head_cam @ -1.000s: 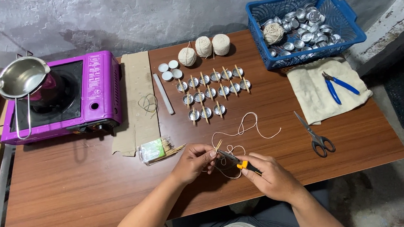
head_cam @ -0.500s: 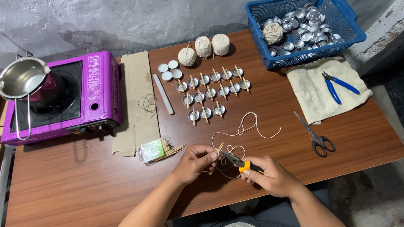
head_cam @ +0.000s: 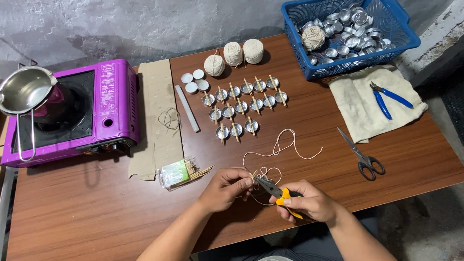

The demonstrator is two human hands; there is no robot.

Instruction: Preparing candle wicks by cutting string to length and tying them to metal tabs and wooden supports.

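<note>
Gripping a small pair of yellow-handled pliers (head_cam: 277, 191), the right hand (head_cam: 307, 201) is closing its fingers around the handles and aiming the dark metal tip at the left hand (head_cam: 225, 187). That left hand is pinching a thin off-white cotton string (head_cam: 282, 148) and what looks like a short wooden stick between thumb and fingertips, right where the plier tip is meeting it; whether the plier tip is actually biting down cannot be told. Both hands are working near the front edge of a brown wooden table (head_cam: 90, 225), and the string is looping loosely away from them across the tabletop. Beyond the string, rows of small silver metal cups (head_cam: 241, 107) with sticks laid across them are sitting in the middle of the table. Three balls of pale twine (head_cam: 234, 54) are resting behind those, a blue plastic basket (head_cam: 390, 40) of empty cups is standing at the far right, and black-handled scissors (head_cam: 362, 156) are lying to the right. A clear packet of wooden sticks (head_cam: 181, 173) is lying just left of the hands. Squeezing too hard could be a risk, judging by how thin the string looks: it might be cut or frayed, or slip out of the pinch.
</note>
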